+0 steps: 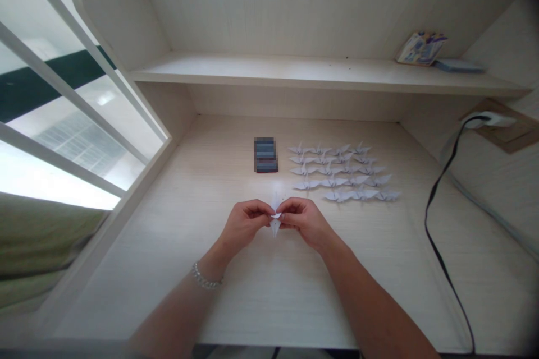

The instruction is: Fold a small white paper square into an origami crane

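Observation:
Between my two hands is a small white folded paper crane (275, 226), with one point facing me and another pointing away. My left hand (249, 221) pinches its left side between thumb and fingertips. On the opposite side, my right hand (304, 220) pinches the paper in the same way, and the fingertips of both hands nearly meet. Parts of the paper are hidden behind the fingers. Beyond my right hand, several finished white paper cranes (343, 170) lie in rows on the pale wooden desk (236, 303).
A dark pixelated rectangular object (265, 155) lies beyond my hands. At the right, a black cable (433, 196) runs from a wall socket (505, 123) down across the desk. A shelf (269, 70) spans the back, bearing a small colourful box (421, 47). White rails (71, 78) stand at the left.

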Tool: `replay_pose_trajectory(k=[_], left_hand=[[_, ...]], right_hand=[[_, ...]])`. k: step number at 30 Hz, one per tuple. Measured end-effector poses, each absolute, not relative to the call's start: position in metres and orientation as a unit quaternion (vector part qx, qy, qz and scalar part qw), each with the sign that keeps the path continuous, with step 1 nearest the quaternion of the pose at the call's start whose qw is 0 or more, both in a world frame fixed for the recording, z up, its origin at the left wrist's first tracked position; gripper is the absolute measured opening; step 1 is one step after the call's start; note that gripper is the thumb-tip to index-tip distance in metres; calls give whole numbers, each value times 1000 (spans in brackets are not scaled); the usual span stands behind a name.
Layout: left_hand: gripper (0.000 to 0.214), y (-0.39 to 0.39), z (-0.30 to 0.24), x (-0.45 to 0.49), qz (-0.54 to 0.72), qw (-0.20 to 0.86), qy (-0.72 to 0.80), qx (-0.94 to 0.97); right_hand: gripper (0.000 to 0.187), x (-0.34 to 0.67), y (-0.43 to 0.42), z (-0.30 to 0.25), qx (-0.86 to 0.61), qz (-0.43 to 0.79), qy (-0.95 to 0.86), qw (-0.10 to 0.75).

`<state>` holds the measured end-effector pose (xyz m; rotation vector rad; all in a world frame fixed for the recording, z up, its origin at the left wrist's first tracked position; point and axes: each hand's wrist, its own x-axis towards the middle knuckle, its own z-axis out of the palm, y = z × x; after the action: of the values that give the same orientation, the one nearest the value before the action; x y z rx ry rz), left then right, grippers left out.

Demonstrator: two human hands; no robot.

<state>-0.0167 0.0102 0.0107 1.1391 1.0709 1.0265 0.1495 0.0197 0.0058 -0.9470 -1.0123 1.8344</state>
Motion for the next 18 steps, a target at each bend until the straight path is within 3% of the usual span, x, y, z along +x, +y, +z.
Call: replay_pose_trajectory(k=[18], left_hand=[[15,12,4,-19,435,572,494,489]], right_hand=[[17,147,21,1,-449,608,-510,411]])
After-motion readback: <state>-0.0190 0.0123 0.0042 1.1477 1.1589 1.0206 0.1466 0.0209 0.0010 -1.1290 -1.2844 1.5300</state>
